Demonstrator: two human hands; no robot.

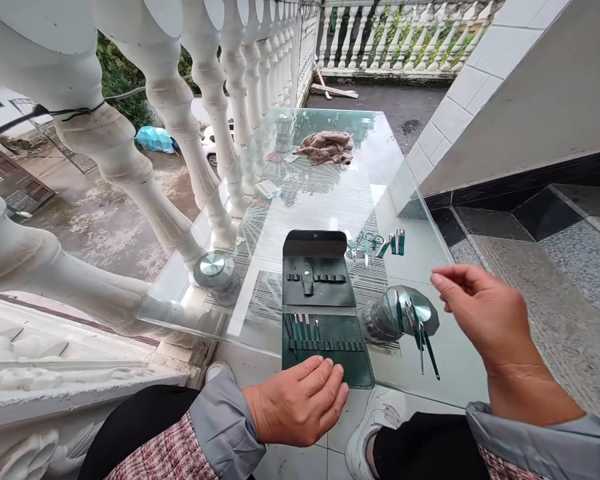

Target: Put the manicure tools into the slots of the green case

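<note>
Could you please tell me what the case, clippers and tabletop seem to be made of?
Case: smooth, softly shiny leather or imitation leather, judging by its stitched edges. Clippers: probably polished metal, from their silvery glints. Tabletop: apparently glossy glass, reflecting yet see-through.

One head-worn view recorded, taken from above the near end of the table (pixel 325 200), aimed forward and down. The left hand (pixel 303 402) and right hand (pixel 487 320) are framed close, low in the view; the table is seen lengthwise beyond. The far balustrade (pixel 380 71) is caught at the top edge, the stairs (pixel 510 257) at right.
</note>
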